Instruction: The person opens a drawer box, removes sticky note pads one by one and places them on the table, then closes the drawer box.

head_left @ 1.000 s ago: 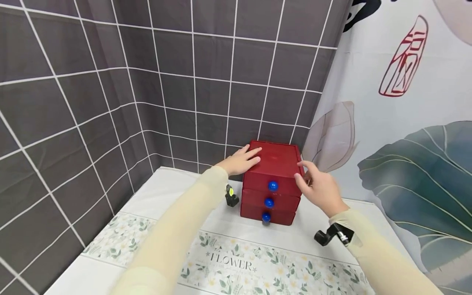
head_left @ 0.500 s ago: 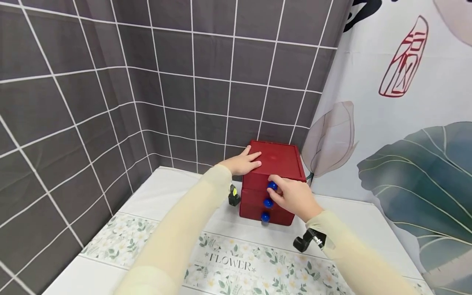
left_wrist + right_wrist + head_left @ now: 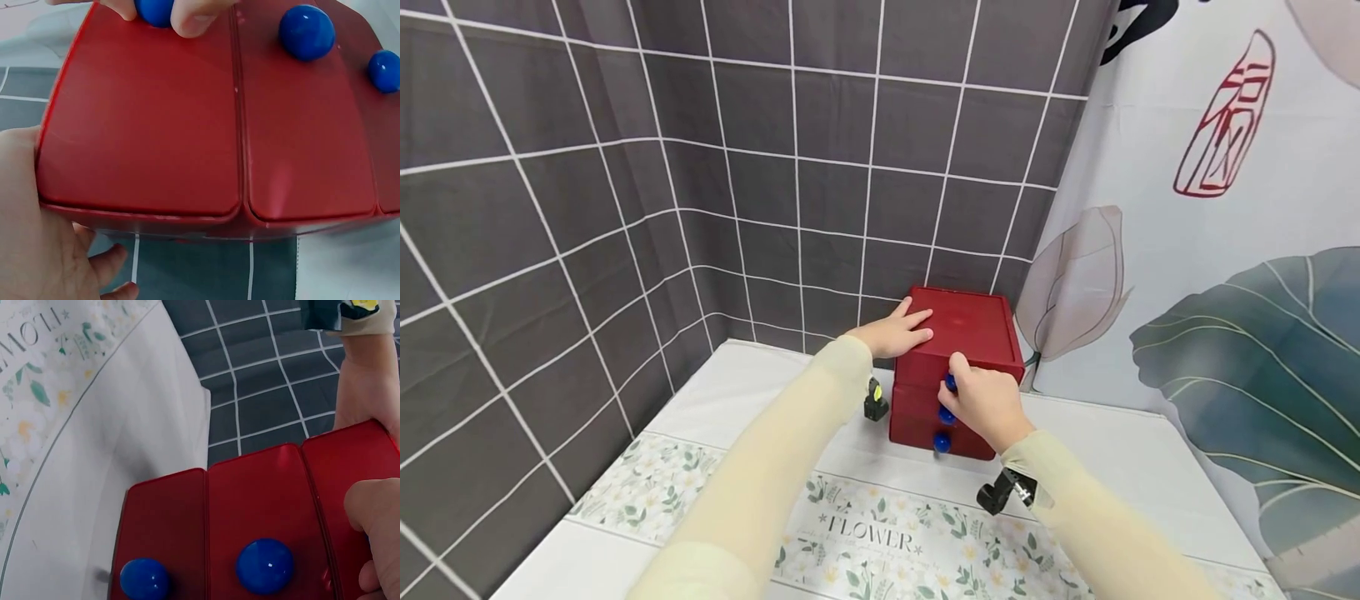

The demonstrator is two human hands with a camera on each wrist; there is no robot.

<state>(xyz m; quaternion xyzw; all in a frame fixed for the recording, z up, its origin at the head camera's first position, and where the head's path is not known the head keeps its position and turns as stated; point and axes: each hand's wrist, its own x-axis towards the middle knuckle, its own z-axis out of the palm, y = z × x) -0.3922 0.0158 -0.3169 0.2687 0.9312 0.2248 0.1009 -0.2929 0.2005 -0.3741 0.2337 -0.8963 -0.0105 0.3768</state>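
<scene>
A red box with three stacked drawers (image 3: 958, 321) stands against the back wall, each drawer front bearing a round blue knob. At the top drawer, my right hand (image 3: 988, 404) pinches the top knob (image 3: 154, 11) between thumb and fingers. The middle knob (image 3: 307, 32) and the bottom knob (image 3: 942, 442) are untouched. My left hand (image 3: 891, 335) rests on the upper left edge of the box, fingers straight and spread. In the left wrist view, the top drawer front (image 3: 144, 119) looks level with the one beside it.
The box is on a white table covering (image 3: 1075, 450) with a floral strip (image 3: 880, 533) reading FLOWER. Behind is a dark grid-patterned wall cloth (image 3: 760, 192); a leaf-print cloth (image 3: 1247, 350) hangs at the right. Both wrists carry black camera mounts.
My right hand has moved left from the box's right edge to the top knob and taken hold of it. The left hand has stayed in place on the box.
</scene>
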